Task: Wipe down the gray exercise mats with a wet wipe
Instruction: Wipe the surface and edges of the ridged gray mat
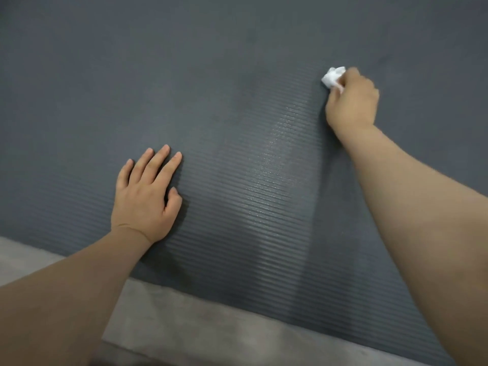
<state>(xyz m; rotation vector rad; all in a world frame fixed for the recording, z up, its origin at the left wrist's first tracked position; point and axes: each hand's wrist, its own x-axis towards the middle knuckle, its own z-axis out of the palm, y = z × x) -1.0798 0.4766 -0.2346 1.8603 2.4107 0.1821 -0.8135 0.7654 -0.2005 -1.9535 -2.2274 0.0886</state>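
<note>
Ribbed gray mat (pixel 237 75) fills the view, left hand (pixel 144 199) flat on mat near its front edge, fingers spread, right hand (pixel 352 101) further in, pinching crumpled white wipe (pixel 333 77) against mat, glossy streak between hands, lighter floor (pixel 184 326) below mat edge

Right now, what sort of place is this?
Probably a home floor or workout space; too little shows to be sure. A ribbed gray mat lies on bare floor, and the right hand wipes it.

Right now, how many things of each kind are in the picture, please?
Gray ribbed mat: 1
White crumpled wipe: 1
Hands: 2, left hand flat on the mat, right hand holding the wipe
Total: 4
</note>
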